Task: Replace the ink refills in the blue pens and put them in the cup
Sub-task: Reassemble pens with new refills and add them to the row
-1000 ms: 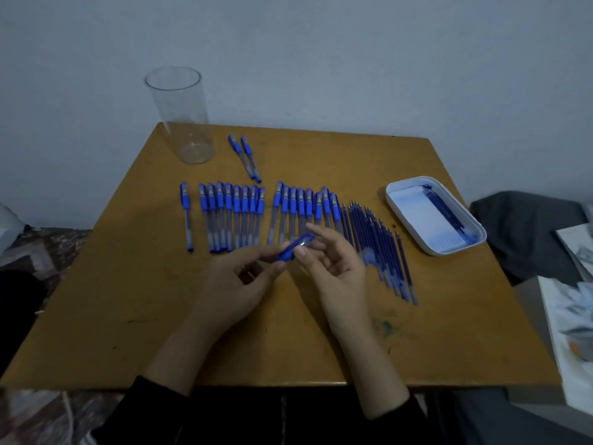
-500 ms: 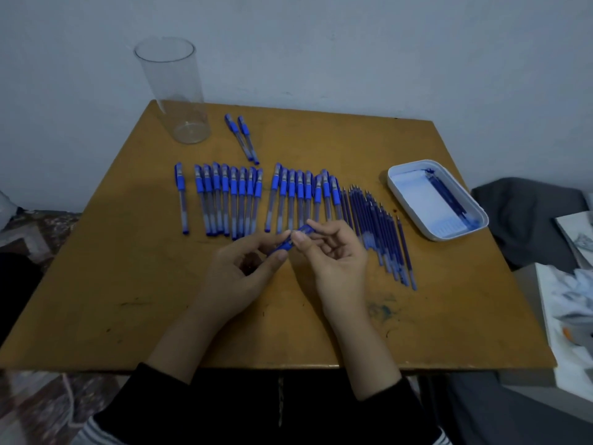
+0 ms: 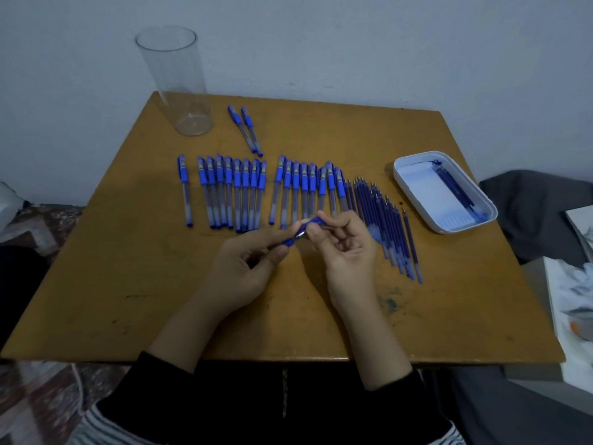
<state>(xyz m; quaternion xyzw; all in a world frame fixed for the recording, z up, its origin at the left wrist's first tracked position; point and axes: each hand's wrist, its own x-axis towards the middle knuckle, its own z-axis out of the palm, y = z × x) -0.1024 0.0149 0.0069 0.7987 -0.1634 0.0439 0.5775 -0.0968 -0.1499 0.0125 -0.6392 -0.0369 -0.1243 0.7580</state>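
left hand (image 3: 244, 268): pinching lower end of blue pen (image 3: 303, 231) | right hand (image 3: 345, 248): fingertips pinching its upper blue end | pen held above table (image 3: 128, 284), just before the row of pens (image 3: 256, 191) | refills (image 3: 385, 220) right of row | cup (image 3: 176, 81) far left corner, upright | tray (image 3: 446, 191) right

Domestic room: small wooden table (image 3: 128, 300) set against a plain painted wall (image 3: 353, 43); patterned rug (image 3: 38, 403) left of the table, grey cloth (image 3: 539, 213) right of it.
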